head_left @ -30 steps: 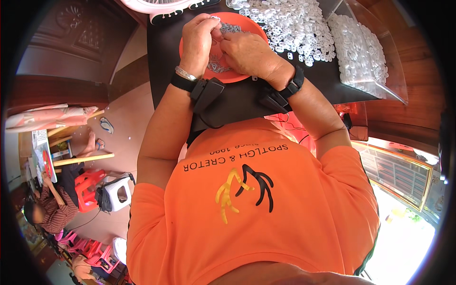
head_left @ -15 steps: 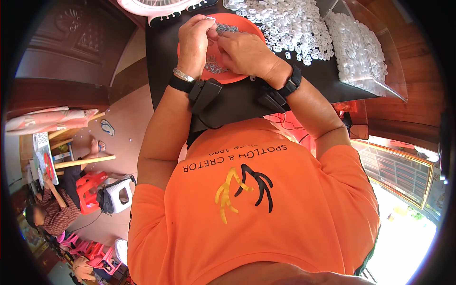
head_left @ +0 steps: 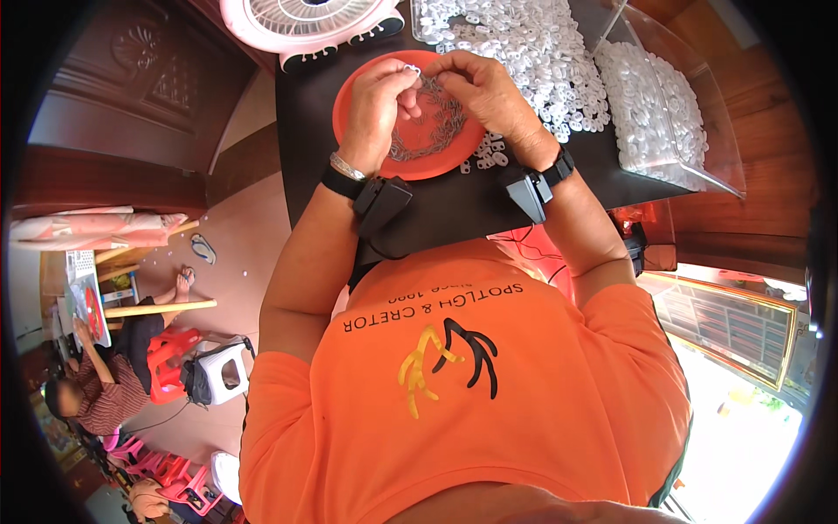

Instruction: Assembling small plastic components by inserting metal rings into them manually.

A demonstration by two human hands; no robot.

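Observation:
My left hand is over the left part of a round orange-red plate, its thumb and fingertips pinching a small white plastic piece. Just to the right, my right hand hovers above the plate's right side. Its thumb and forefinger are pressed together near the white piece, and what is between them is too small to make out. Thin grey metal pieces lie scattered in the plate. A wide heap of similar white plastic pieces covers the table beyond my right hand.
A clear bin full of white pieces stands at the black table's right end. At the far left sits a pale pink fan. A few white pieces lie by the plate's near rim. Another person sits away to the left.
My hands have drawn apart, the right shifting rightward with its fingertips now separate from the left's. More grey metal pieces show in the plate. The whole view has shifted slightly.

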